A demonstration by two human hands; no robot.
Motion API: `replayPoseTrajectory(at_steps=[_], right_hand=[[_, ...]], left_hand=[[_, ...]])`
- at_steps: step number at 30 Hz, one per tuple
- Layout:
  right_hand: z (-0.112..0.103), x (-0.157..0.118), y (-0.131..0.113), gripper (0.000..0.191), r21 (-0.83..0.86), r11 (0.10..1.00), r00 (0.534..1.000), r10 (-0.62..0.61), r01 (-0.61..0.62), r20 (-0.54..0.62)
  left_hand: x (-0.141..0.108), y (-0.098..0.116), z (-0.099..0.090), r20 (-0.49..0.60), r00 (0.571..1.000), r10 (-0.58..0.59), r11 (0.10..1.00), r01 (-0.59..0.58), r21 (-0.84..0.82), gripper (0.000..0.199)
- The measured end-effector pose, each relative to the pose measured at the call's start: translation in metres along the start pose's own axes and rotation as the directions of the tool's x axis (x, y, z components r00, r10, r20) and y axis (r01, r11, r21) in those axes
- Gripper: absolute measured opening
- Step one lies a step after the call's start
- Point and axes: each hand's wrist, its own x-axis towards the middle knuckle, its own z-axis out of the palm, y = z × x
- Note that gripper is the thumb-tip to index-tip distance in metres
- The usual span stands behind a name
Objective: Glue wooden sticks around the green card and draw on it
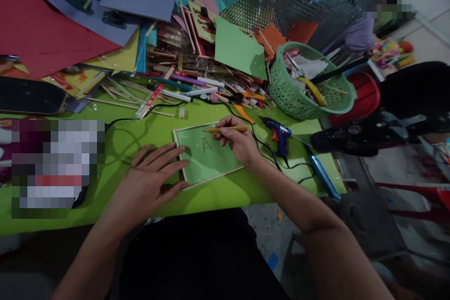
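Note:
A green paper card [200, 166] edged with thin wooden sticks lies on the table in front of me. Pencil-like lines [207, 145] form a small tower shape near its middle. My right hand [239, 139] grips a yellow pencil [228, 129], its tip pointing left over the upper part of the card. Spread flat, my left hand [154, 173] rests with its fingertips on the card's left edge. Just right of the card sits a blue glue gun [280, 135] with a black cord.
Markers [206, 91], wooden sticks and coloured paper [241, 47] pile up behind the card. A green basket [295, 96] holding tools stands at the back right. On the left lies a phone [56, 164] with a blurred screen; a blue-handled tool [323, 176] is at the right edge.

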Motion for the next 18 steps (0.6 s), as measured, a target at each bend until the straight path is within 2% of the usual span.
replayPoseTrajectory(at_steps=[5,11,15,18], right_hand=[[-0.0013,-0.0075,-0.0010,0.027,-0.135,0.988,0.998,-0.069,0.069,0.005],[0.0014,-0.0058,-0.0026,0.034,-0.184,0.981,0.998,-0.042,0.051,0.053],[0.0023,-0.0054,-0.0028,0.033,-0.224,0.974,0.998,-0.030,0.040,0.048],[0.0029,-0.0066,-0.0025,0.033,-0.261,0.964,0.998,-0.047,0.057,0.046]], left_hand=[[0.0012,0.0023,-0.0019,0.016,1.000,0.016,1.000,-0.016,0.007,0.042],[0.0007,0.0021,-0.0013,0.019,1.000,0.000,1.000,0.000,-0.014,0.041],[0.0000,0.0008,0.0007,-0.013,1.000,0.018,1.000,-0.018,-0.025,0.041],[-0.0003,0.0006,0.0005,0.012,1.000,0.007,1.000,-0.007,-0.016,0.043]])
